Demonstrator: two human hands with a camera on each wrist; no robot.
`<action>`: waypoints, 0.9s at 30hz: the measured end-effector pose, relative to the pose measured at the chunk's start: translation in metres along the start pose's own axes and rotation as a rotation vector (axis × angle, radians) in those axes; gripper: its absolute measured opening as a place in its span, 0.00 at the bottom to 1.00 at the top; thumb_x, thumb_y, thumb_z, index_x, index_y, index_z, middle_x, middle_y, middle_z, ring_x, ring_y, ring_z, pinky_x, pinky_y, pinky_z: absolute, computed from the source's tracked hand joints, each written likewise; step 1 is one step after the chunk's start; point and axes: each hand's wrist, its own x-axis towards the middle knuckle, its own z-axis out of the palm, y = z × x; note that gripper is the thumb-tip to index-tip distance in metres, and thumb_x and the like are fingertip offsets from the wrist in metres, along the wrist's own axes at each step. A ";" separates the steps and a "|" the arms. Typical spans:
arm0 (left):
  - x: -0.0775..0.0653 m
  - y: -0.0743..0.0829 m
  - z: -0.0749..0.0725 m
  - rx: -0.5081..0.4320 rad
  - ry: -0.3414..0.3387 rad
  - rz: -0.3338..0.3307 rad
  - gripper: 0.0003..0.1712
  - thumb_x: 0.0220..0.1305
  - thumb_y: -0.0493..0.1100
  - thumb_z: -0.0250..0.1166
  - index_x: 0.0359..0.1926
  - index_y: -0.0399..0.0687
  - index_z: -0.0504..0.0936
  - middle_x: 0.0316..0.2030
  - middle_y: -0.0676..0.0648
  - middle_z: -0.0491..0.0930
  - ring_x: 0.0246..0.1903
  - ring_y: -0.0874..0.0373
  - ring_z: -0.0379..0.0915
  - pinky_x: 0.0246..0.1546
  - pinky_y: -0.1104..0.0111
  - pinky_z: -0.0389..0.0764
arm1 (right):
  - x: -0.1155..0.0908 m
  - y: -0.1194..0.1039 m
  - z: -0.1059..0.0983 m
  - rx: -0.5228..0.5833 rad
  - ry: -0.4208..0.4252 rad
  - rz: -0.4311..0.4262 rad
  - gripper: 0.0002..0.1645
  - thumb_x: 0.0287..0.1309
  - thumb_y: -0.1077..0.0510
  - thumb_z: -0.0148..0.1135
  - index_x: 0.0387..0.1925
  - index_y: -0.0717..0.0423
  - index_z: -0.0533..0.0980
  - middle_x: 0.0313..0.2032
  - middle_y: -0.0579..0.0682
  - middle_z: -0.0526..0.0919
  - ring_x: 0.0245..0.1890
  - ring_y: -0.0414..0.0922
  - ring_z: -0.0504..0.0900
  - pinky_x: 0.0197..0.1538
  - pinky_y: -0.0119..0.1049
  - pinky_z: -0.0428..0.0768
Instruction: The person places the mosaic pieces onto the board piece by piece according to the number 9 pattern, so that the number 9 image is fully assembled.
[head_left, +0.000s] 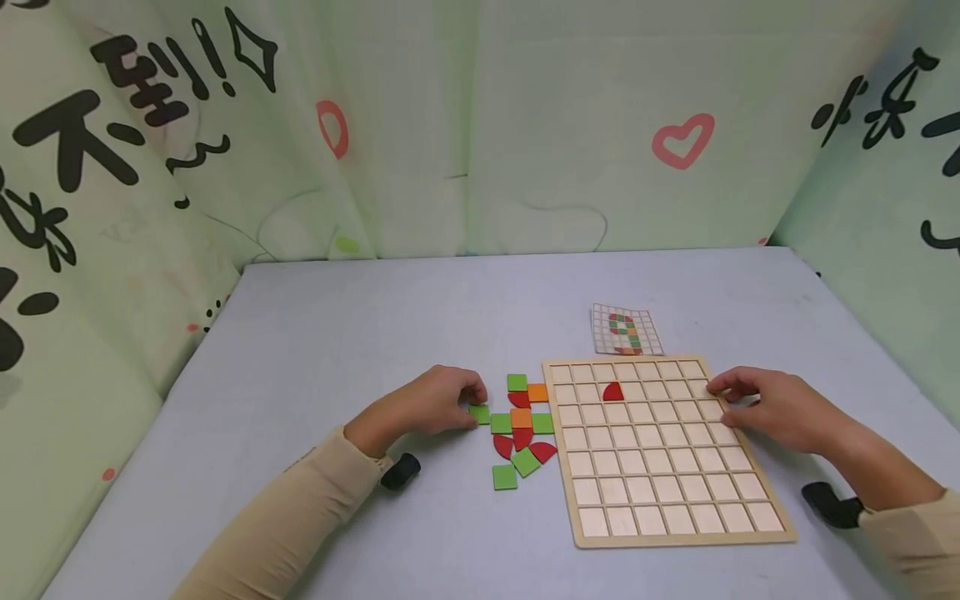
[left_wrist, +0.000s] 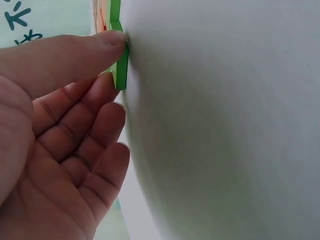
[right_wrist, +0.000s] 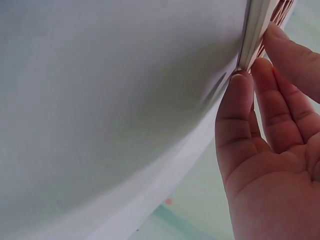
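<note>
In the head view my left hand [head_left: 438, 400] pinches a green square tile [head_left: 479, 413] between thumb and fingers at the left of a group of loose tiles. The left wrist view shows the thumb against this green tile [left_wrist: 120, 72], its edge close to the tabletop. My right hand [head_left: 783, 408] holds the right edge of a wooden grid board [head_left: 682, 540], fingertips on the frame. Close up in the right wrist view, the fingers touch the board's rim [right_wrist: 256, 30]. One red quarter-circle tile [head_left: 613, 392] lies in a cell near the board's top.
Between left hand and board lie several loose tiles: green squares such as one green square [head_left: 505, 477], orange squares [head_left: 537, 392] and red quarter-circles [head_left: 503, 447]. A pattern card [head_left: 645, 329] lies behind the board on the white table [head_left: 375, 308]. Printed curtains [head_left: 555, 100] surround the table.
</note>
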 end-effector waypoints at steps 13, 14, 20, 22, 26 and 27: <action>0.001 0.002 0.000 0.013 0.003 -0.018 0.12 0.60 0.37 0.72 0.43 0.46 0.81 0.39 0.53 0.79 0.41 0.57 0.73 0.49 0.65 0.77 | 0.000 -0.001 -0.001 -0.006 -0.010 -0.010 0.22 0.54 0.58 0.73 0.50 0.61 0.78 0.42 0.55 0.83 0.46 0.57 0.80 0.42 0.44 0.75; 0.001 0.002 0.000 0.014 0.003 -0.020 0.12 0.60 0.37 0.72 0.43 0.46 0.81 0.39 0.53 0.79 0.41 0.57 0.73 0.49 0.65 0.77 | 0.000 -0.001 -0.001 -0.010 -0.009 -0.009 0.22 0.54 0.58 0.73 0.50 0.61 0.78 0.42 0.55 0.83 0.46 0.57 0.80 0.42 0.44 0.75; 0.003 0.003 -0.001 0.011 0.009 -0.029 0.11 0.60 0.37 0.71 0.44 0.46 0.81 0.39 0.53 0.79 0.41 0.57 0.72 0.49 0.65 0.77 | -0.002 -0.001 -0.001 -0.013 -0.013 -0.005 0.22 0.54 0.58 0.73 0.50 0.60 0.78 0.41 0.54 0.83 0.44 0.56 0.80 0.42 0.46 0.75; 0.004 0.003 -0.001 0.012 0.011 -0.028 0.12 0.60 0.37 0.71 0.44 0.46 0.81 0.39 0.53 0.79 0.41 0.57 0.72 0.49 0.65 0.77 | -0.003 -0.001 -0.001 -0.012 -0.015 -0.004 0.22 0.54 0.58 0.73 0.50 0.60 0.78 0.40 0.54 0.83 0.43 0.55 0.80 0.42 0.46 0.75; 0.004 0.003 -0.002 0.018 0.016 -0.026 0.12 0.60 0.37 0.71 0.44 0.46 0.81 0.39 0.53 0.79 0.41 0.57 0.72 0.49 0.66 0.77 | -0.004 -0.001 -0.002 -0.012 -0.020 0.007 0.23 0.54 0.58 0.73 0.51 0.61 0.78 0.40 0.54 0.83 0.43 0.55 0.80 0.42 0.46 0.75; 0.004 0.003 -0.002 0.019 0.017 -0.025 0.12 0.60 0.37 0.71 0.45 0.46 0.81 0.39 0.53 0.79 0.41 0.57 0.72 0.49 0.66 0.77 | -0.004 -0.001 -0.002 -0.011 -0.019 0.009 0.23 0.54 0.58 0.73 0.51 0.61 0.78 0.40 0.54 0.83 0.43 0.55 0.79 0.41 0.46 0.75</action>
